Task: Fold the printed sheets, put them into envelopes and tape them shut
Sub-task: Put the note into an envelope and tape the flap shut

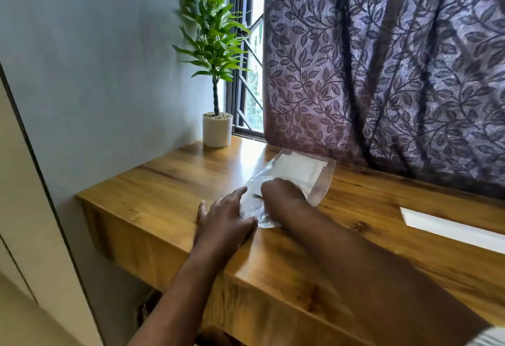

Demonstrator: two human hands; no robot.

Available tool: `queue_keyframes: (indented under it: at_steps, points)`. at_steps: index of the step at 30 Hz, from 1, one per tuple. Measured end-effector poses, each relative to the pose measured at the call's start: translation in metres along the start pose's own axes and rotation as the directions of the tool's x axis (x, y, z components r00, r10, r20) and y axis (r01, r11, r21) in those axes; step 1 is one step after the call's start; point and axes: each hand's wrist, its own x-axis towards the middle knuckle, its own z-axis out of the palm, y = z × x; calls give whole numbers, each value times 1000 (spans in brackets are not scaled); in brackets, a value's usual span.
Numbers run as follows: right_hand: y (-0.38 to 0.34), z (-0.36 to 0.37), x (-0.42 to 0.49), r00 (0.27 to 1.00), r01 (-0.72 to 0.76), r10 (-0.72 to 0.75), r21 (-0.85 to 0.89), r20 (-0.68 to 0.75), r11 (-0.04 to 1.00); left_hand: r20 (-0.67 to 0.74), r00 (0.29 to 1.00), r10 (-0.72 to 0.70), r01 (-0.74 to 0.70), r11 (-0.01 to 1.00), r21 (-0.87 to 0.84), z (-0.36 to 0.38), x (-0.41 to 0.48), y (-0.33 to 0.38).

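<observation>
A clear plastic packet (319,181) with white envelopes (297,169) inside lies on the wooden desk (169,187). My right hand (284,192) reaches into the packet's open end, its fingers hidden by the plastic and the envelopes. My left hand (224,217) rests on the desk at the packet's near end, fingers fairly straight, touching the loose plastic. A white printed sheet (451,226) lies flat on the desk to the right, apart from both hands.
A potted green plant (217,127) stands at the desk's far corner by the window. A purple leaf-patterned curtain (382,72) hangs along the back. The desk's left edge (90,203) drops off beside the grey wall.
</observation>
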Motion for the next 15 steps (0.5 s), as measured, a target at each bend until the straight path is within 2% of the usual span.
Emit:
queue_keyframes:
  at_steps: [4, 6, 10, 15]
  points:
    - [-7, 2, -2, 997, 81, -79, -174, 20, 981, 5, 1000, -3, 3, 1000, -6, 1, 0, 0]
    - [-10, 3, -4, 995, 97, -103, -220, -18, 971, 6, 1000, -10, 10, 1000, -3, 0, 0, 1]
    - [-9, -7, -13, 973, 119, -153, -193, -172, 974, 17, 1000, -14, 14, 1000, -4, -1, 1, 2]
    - [-5, -38, -42, 938, 169, -193, -104, -288, 980, 27, 999, -32, 31, 999, 11, -1, 3, 1]
